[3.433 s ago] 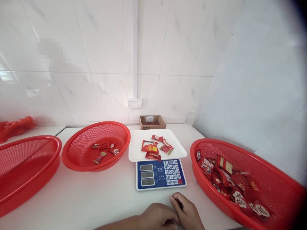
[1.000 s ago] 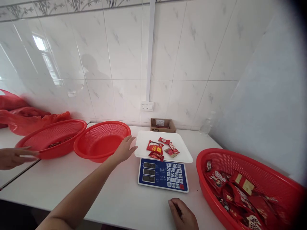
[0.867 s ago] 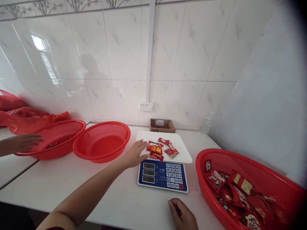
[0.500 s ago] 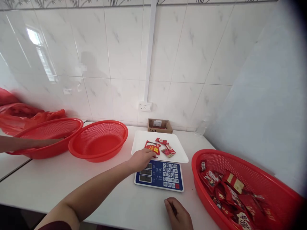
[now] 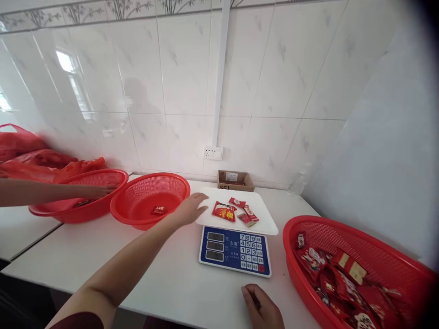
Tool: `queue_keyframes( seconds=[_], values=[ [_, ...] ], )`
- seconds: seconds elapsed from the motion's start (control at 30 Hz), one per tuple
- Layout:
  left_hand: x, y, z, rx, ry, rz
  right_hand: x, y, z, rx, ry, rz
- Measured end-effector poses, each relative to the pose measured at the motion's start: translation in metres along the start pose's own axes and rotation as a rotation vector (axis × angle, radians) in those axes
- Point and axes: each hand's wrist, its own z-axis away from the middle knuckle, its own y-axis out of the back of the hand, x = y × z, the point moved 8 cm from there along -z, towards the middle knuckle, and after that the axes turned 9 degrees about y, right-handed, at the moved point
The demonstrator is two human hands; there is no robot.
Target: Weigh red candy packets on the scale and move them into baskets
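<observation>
My left hand (image 5: 190, 209) is above the left edge of the white scale tray (image 5: 267, 218), fingers apart and holding nothing. On the tray lie a larger red and yellow packet (image 5: 224, 211) and several small red packets (image 5: 250, 213). Below the tray shows the scale's blue keypad panel (image 5: 234, 251). One small red packet (image 5: 158, 210) sits in the middle red basket (image 5: 137, 221). My right hand (image 5: 263, 307) rests curled on the table in front of the scale; whether anything is inside its fingers is hidden.
At right stands a red basket (image 5: 291, 256) of red packets. Another person's arm (image 5: 51, 192) reaches into the left red basket (image 5: 82, 214). Red plastic bags (image 5: 41, 160) lie behind it. A small cardboard box (image 5: 236, 186) is by the wall.
My left hand has moved left off the tray's packets and opened. A small red packet now lies in the middle basket. The other person's hand has shifted in the left basket. The view has turned slightly left.
</observation>
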Motion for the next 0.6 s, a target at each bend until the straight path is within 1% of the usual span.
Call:
queue_keyframes(
  seconds=[0.1,0.17,0.27,0.33,0.4,0.47,0.53,0.6],
  values=[
    [0.038,-0.033,-0.013,-0.169,-0.139,0.018,-0.003,0.003,0.000,0.019,-0.004,0.014],
    [0.052,-0.048,-0.023,-0.242,-0.174,0.012,-0.004,0.004,0.000,0.021,-0.007,0.034],
    [0.062,-0.061,-0.036,-0.288,-0.179,-0.007,-0.005,0.003,0.000,-0.012,0.001,0.045],
    [0.062,-0.062,-0.040,-0.274,-0.157,-0.018,-0.004,0.003,0.000,-0.005,0.012,0.041],
    [0.054,-0.055,-0.042,-0.216,-0.103,-0.031,-0.002,0.003,0.000,0.023,0.020,0.041],
    [0.036,-0.039,-0.043,-0.122,-0.013,-0.052,-0.001,0.003,0.000,0.038,0.024,0.039],
    [0.008,-0.017,-0.042,-0.014,0.108,-0.087,-0.001,0.002,0.001,0.035,0.028,0.032],
    [-0.026,0.009,-0.038,0.084,0.234,-0.132,-0.001,0.001,0.001,0.039,0.032,0.029]
  ],
)
